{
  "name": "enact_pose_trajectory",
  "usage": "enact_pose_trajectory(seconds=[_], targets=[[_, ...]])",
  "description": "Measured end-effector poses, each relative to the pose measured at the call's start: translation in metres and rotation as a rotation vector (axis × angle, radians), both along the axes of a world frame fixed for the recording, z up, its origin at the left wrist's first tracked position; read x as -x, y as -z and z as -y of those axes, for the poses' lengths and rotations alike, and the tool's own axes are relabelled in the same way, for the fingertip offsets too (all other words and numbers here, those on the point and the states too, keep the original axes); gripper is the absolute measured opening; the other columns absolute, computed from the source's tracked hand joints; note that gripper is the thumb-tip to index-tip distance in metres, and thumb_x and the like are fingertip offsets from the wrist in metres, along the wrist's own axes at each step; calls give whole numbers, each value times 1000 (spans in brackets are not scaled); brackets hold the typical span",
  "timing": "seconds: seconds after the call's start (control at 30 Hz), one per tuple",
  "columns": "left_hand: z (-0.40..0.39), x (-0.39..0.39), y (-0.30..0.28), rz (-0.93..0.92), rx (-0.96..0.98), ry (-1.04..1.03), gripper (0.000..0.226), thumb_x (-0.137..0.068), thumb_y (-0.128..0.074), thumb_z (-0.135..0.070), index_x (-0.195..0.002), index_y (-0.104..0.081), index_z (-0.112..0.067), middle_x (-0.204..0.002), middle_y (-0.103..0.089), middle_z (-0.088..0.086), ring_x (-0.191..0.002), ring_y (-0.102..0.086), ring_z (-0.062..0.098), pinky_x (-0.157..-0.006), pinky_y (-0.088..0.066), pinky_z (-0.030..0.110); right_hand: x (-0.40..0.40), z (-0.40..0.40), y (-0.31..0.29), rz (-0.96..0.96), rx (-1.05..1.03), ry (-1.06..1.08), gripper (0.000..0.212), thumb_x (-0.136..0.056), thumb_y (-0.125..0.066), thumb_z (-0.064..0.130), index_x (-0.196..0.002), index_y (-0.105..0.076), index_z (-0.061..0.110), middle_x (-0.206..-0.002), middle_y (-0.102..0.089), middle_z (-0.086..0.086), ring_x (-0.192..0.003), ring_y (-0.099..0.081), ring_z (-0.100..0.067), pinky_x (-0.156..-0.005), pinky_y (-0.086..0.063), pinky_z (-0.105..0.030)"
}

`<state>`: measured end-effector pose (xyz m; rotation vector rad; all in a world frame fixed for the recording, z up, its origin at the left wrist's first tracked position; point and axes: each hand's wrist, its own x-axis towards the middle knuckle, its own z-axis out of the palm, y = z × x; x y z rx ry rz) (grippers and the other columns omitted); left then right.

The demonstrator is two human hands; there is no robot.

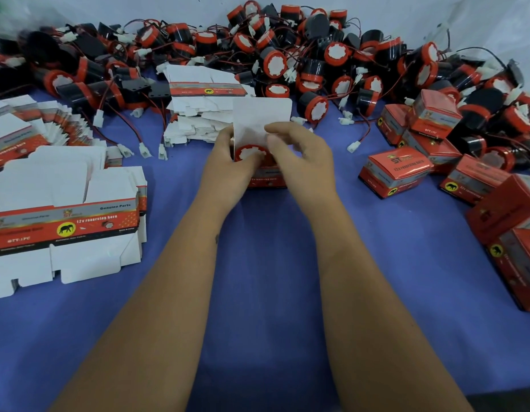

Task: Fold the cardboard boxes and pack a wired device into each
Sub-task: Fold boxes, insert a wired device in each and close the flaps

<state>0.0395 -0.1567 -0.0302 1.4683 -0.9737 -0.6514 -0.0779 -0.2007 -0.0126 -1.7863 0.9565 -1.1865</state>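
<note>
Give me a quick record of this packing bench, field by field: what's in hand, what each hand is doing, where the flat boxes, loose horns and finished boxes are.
in hand: open box, lid flap up, with a red-capped horn inside
left hand: grips the box's left side
right hand: fingers curled at the box's open top and right side
flat boxes: stack of flat cartons at left, another stack behind the hands
loose horns: pile of wired horns along the back
finished boxes: closed boxes at right
surface: blue cloth
</note>
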Motion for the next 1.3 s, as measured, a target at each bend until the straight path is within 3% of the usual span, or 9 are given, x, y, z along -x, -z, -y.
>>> enact_pose_trajectory(seconds=[0.1,0.33,0.47,0.6,0.77,0.9,1.0,1.13,1.3], targets=[[0,1,-1,-14,-1,-19,39,-89,-64,-24,-124,-54,-36,-109,-67,-17,-97,-64,-3,-81,-53,23,2,4,0,95,-142,-16,23,-100,-48,11,-110,-68,13,-106,-72,-3,-105,-65,-14,-93,-53,-33],[-4,2,-8,-353,74,52,40,-101,-37,-31,-122,-68,-15,-110,-75,7,-100,-72,21,-75,-59,31,1,5,6,-46,-79,-27,28,-97,-51,2,-114,-61,22,-103,-72,8,-108,-61,-5,-95,-48,-22],[-1,-1,-9,-227,67,-7,35,-100,-39,-17,-102,-72,-28,-89,-76,-12,-79,-72,2,-60,-53,16,-4,1,7,72,-98,59,35,-91,-58,1,-117,-50,24,-108,-62,4,-102,-57,-5,-82,-48,-20],[-1,-4,-4,-136,88,17,33,-98,-45,-9,-112,-66,-31,-97,-73,-18,-87,-67,-4,-69,-50,12,-1,8,8,95,-226,83,59,-88,-63,6,-140,-38,21,-134,-43,2,-121,-45,-14,-94,-48,-29],[0,0,-1,57,70,-10,38,-94,-50,-4,-121,-62,-27,-112,-68,-8,-97,-61,-3,-80,-49,13,1,8,10,188,-264,-75,42,-88,-50,-6,-110,-57,30,-113,-67,1,-107,-62,-14,-82,-56,-25],[-1,-6,0,27,136,-92,33,-91,-62,-4,-95,-64,-37,-94,-67,-19,-75,-59,-7,-70,-52,15,2,10,12,176,-231,-53,33,-88,-52,-5,-85,-60,27,-90,-68,2,-89,-63,-16,-69,-53,-25],[-5,-13,-1,-36,153,-50,27,-87,-71,-4,-85,-70,-31,-88,-70,-15,-76,-63,-3,-69,-53,17,3,9,11,172,-233,-31,33,-88,-51,-5,-77,-64,24,-78,-67,6,-75,-62,-9,-59,-49,-20],[-10,-20,-3,44,101,-5,31,-87,-71,-7,-78,-72,-37,-82,-71,-24,-76,-64,-7,-66,-51,12,5,7,6,239,-338,-26,38,-87,-43,-11,-75,-68,14,-84,-68,0,-75,-63,-13,-55,-50,-19],[-14,-24,-7,14,19,28,33,-93,-52,-11,-90,-76,-34,-103,-70,-22,-109,-64,7,-83,-49,13,11,7,3,220,-386,-34,26,-89,-48,-3,-82,-72,5,-111,-66,-5,-91,-61,-7,-67,-52,-14]])
